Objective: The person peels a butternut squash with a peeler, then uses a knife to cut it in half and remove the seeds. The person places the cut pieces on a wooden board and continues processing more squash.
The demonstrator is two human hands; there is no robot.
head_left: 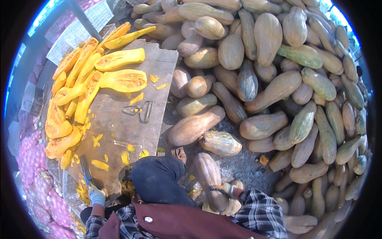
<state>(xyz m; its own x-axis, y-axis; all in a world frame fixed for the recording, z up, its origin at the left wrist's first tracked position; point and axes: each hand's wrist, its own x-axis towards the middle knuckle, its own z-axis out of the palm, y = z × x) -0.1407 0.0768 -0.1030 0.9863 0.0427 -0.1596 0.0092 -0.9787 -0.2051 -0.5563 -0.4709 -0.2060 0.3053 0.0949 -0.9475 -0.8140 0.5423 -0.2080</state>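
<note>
My left hand (97,195), in a pale work glove, grips a knife (86,171) at the near left corner of a wooden board. The blade points away from me over the board's edge. My right hand (227,190), also gloved, has its fingers across the side of a long tan squash (206,170) beside my knee. The squash's lower end overlaps other squashes near my lap. Peeled yellow squash halves (124,80), cut side up with orange pulp showing, are heaped along the board's far and left sides. A Y-shaped peeler (146,111) lies on the board.
The wooden board (125,128) carries scattered yellow peelings and scraps (100,165). A large heap of unpeeled squashes (268,89) fills the ground ahead and right. Pink mesh sacks (35,167) line the left side. White plastic crates (80,30) stand beyond the board.
</note>
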